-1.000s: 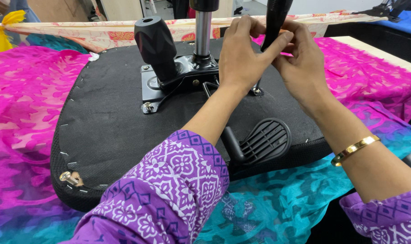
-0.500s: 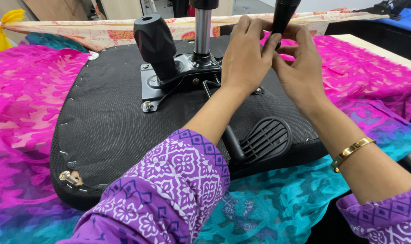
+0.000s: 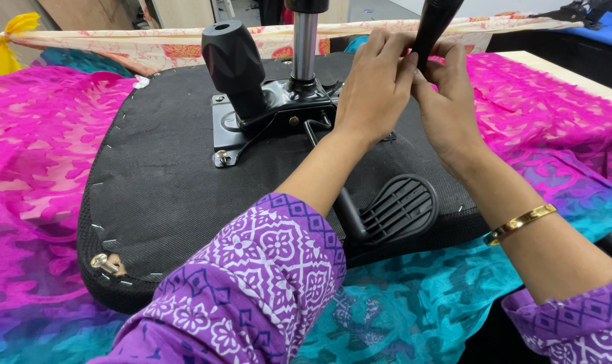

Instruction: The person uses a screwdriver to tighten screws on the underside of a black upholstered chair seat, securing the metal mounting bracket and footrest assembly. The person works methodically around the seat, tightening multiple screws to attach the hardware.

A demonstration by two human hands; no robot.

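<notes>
Upturned black chair seat [image 3: 164, 195] lies underside up on the desk [image 3: 562, 71], over pink and teal patterned cloth [image 3: 36, 175]. Metal mechanism plate [image 3: 265, 118] sits bolted near the seat's far edge, with a chrome gas cylinder [image 3: 305, 40] rising upright from it and a fat black knob [image 3: 232, 61] angled up on its left.

Both hands are up at the far right of the seat, touching each other around a black handle [image 3: 432, 23] that tilts up and out of frame. Left hand [image 3: 373, 94] has its fingers curled and pinching the handle's lower end; right hand [image 3: 451, 104] has its fingers wrapped on the same spot from the other side (what's between the fingertips is hidden, can't tell). Gold bangle [image 3: 519, 223] on the right wrist, purple patterned sleeves [image 3: 252, 290] on both arms.

Black ribbed paddle lever [image 3: 397, 209] lies flat on the seat, near the front edge, below the forearms.
</notes>
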